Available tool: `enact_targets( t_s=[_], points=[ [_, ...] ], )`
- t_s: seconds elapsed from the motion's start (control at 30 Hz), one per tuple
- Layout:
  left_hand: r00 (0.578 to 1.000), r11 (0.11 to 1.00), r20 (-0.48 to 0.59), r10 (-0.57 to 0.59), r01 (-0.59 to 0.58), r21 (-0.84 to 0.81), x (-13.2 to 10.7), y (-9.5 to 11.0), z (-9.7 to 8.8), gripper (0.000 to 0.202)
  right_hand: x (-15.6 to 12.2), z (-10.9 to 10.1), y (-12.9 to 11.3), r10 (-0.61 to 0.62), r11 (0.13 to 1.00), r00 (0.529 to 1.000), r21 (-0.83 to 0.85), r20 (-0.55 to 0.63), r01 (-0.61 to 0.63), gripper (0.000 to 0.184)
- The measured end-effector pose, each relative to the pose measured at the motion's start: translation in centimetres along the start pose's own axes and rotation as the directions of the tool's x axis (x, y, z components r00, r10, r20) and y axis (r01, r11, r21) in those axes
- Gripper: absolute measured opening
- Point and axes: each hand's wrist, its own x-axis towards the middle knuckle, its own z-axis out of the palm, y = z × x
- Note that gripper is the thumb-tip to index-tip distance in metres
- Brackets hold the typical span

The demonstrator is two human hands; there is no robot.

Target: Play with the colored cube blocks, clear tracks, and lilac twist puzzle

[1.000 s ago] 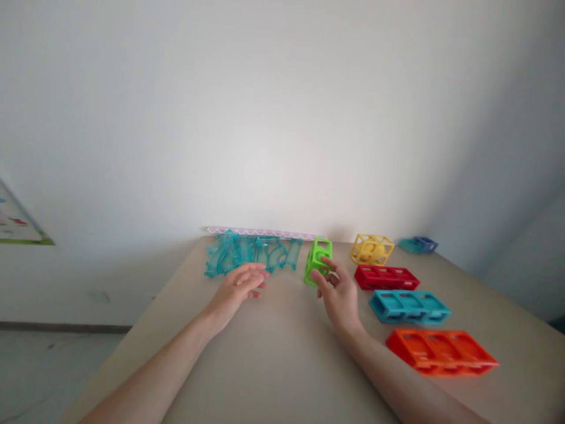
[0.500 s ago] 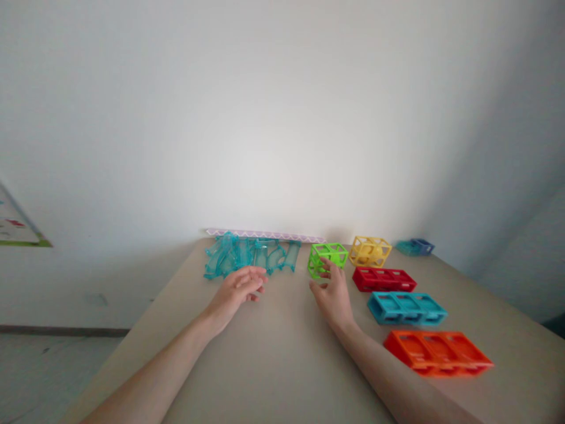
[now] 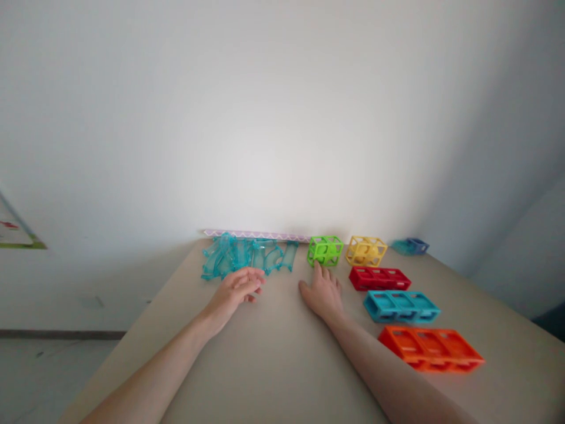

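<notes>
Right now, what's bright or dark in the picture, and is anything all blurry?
In the head view, the wall is brightest in the middle and dims toward the right; in the head view, the orange block looks blurry, with softer edges than the green block; in the head view, a soft shadow falls on the wall left of the table.

Open lane: tabletop (image 3: pixel 273 359), bottom centre, between forearms (image 3: pixel 155 371). Obstacles: turquoise pieces (image 3: pixel 241 254), left of centre; green block (image 3: pixel 325 252), right of centre.
</notes>
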Motion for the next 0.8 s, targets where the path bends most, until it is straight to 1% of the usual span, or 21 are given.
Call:
enact_targets(
  t_s=[0.17,0.27,0.33,0.4,0.47,0.53,0.63,0.73,0.8],
  points=[
    [1.000,1.000,0.010,-0.001,0.001,0.007,0.0,-0.1,0.0,0.032,-0.1,-0.1,-0.1,-0.043,0.998,0.999,-0.040,0.009,0.043,0.061],
    [1.000,1.000,-0.005,-0.001,0.001,0.016,0.0,0.2,0.2,0.031,-0.2,0.1,0.0,-0.052,0.997,0.999,-0.058,0.011,0.052,0.058],
    [0.999,0.999,-0.033,-0.011,0.012,0.032,0.0,0.3,0.4,0.031,-0.3,0.2,-0.2,-0.047,0.996,0.999,-0.072,0.002,0.047,0.056],
    [0.996,0.998,-0.084,-0.024,0.029,0.060,0.2,0.3,0.5,0.031,-0.5,0.3,-0.5,-0.061,0.995,0.998,-0.079,-0.006,0.061,0.051],
    [0.989,0.996,-0.146,-0.036,0.047,0.076,0.4,0.2,0.6,0.031,-0.7,0.3,-1.1,-0.128,0.989,0.992,-0.072,0.004,0.128,0.047],
    [0.979,0.996,-0.198,-0.046,0.061,0.069,0.6,0.0,0.6,0.030,-0.8,0.3,-1.7,-0.236,0.970,0.971,-0.050,0.030,0.237,0.050],
    [0.973,0.997,-0.224,-0.050,0.064,0.053,0.8,-0.2,0.4,0.029,-0.7,0.1,-2.1,-0.394,0.919,0.915,0.013,0.083,0.394,0.059],
    [0.970,0.996,-0.241,-0.028,0.047,0.073,0.9,-0.2,0.2,0.027,-0.6,-0.2,-2.1,-0.478,0.878,0.871,0.073,0.114,0.472,0.057],
    [0.962,0.994,-0.273,-0.006,0.034,0.100,0.9,-0.2,0.1,0.026,-0.6,-0.5,-2.0,-0.496,0.868,0.861,0.095,0.112,0.487,0.053]
  ],
)
